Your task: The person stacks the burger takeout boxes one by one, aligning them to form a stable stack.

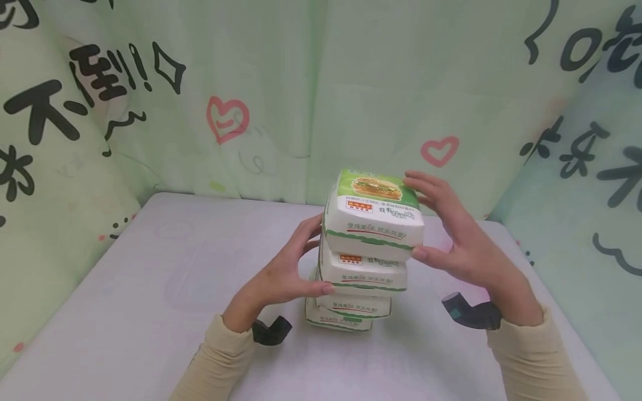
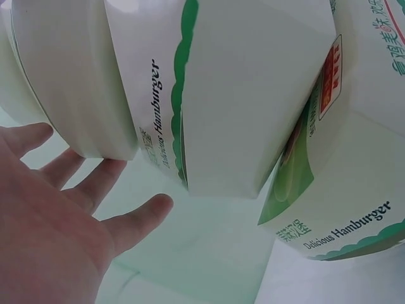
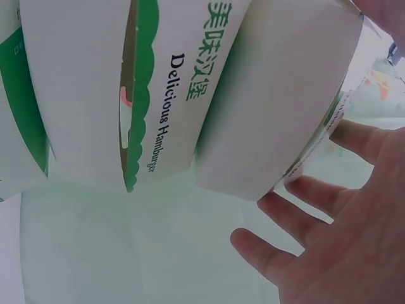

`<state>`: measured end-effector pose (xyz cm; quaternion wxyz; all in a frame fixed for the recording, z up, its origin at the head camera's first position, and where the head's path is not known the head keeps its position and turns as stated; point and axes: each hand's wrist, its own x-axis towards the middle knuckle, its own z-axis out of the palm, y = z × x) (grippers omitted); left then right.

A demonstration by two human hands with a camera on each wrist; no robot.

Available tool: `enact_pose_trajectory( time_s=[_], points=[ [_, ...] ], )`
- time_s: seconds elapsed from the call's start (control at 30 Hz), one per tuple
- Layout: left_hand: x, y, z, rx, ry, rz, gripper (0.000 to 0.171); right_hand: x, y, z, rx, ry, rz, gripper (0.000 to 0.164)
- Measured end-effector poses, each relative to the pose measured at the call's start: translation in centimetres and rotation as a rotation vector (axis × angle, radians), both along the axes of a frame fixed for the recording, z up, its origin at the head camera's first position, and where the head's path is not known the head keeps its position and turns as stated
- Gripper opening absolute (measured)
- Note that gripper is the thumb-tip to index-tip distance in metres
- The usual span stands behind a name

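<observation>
Several white and green hamburger boxes stand in an uneven stack on the table. The top box (image 1: 373, 236) leans forward a little and shows a burger picture on its lid; beneath it sits another box (image 1: 363, 274), and the bottom box (image 1: 338, 320) rests on the table. My left hand (image 1: 278, 275) is at the stack's left side, fingers spread, its thumb beside the lower boxes. My right hand (image 1: 466, 245) touches the top box's right side, thumb at the front corner and fingers farther back. In the right wrist view, its fingers (image 3: 297, 218) lie fairly straight along a box edge.
The white tabletop (image 1: 210, 245) reaches back to a pale green curtain (image 1: 281, 100) with black writing and pink hearts. Curtains flank both sides as well. Dark bands (image 1: 471, 312) are on both wrists.
</observation>
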<state>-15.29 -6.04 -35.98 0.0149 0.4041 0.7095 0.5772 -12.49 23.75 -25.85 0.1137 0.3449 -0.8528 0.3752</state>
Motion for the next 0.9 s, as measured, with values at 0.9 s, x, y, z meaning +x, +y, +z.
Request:
enact_pose_trajectory(
  time_s=[0.9],
  points=[
    [0.15, 0.07, 0.11, -0.033, -0.005, 0.007, 0.11, 0.04, 0.66, -0.02, 0.0, -0.032, 0.003, 0.104]
  ],
)
